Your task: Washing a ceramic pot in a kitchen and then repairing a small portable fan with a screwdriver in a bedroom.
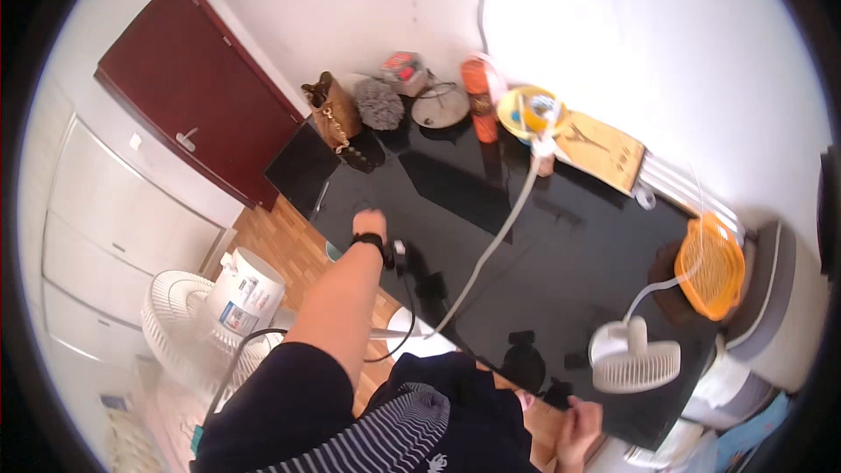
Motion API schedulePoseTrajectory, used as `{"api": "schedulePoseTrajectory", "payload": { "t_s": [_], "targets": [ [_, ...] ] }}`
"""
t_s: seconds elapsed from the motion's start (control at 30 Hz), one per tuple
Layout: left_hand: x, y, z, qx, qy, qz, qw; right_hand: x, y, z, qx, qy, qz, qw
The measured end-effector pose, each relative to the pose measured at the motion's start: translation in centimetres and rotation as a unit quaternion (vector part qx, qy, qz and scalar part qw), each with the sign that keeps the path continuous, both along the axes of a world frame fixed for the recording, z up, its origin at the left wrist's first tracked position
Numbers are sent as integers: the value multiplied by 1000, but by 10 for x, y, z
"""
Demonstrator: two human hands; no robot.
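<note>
My left hand (pixel 370 223) reaches over the left part of a glossy black table (pixel 569 271). Its fingers are curled closed, and what they hold, if anything, is hidden. A black band is on that wrist. Beside the wrist lies the end of a black cable (pixel 400 250), which loops down past the table's front edge. My right hand (pixel 580 425) is low by the front edge, its fingers loosely bent and apart, with nothing visible in them. Near it are small dark objects (pixel 557 394) on the edge. A small white fan (pixel 635 359) stands farther right.
Along the wall stand a brown bag (pixel 333 109), a grey fluffy ball (pixel 379 105), an orange package (pixel 479 101), a yellow bowl (pixel 512 109) and a wooden board (pixel 604 153). A white cord (pixel 486 258) crosses the table. An orange basket (pixel 711 267) is right; a floor fan (pixel 180 320) left.
</note>
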State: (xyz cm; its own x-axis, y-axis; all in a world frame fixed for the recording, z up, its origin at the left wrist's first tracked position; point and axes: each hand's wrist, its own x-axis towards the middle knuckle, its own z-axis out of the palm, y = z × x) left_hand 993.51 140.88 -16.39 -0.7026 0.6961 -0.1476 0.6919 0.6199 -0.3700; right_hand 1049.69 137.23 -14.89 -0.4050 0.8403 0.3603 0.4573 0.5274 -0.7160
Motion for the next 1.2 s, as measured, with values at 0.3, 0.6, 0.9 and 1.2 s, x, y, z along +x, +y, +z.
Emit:
{"api": "schedulePoseTrajectory", "payload": {
  "t_s": [0.3,0.6,0.9,1.2],
  "targets": [
    [-193,-42,-68,176,47,346,920,-109,48,-14,-160,-136,-11,978],
    [-297,-69,-106,200,-131,344,908,-161,75,-34,-174,-213,-154,949],
    [-190,48,-9,660,-503,129,544,-170,81,-22,-61,-246,-114,961],
    [278,31,189,420,-805,-74,413,-83,52,134,-109,249,81,959]
  ]
}}
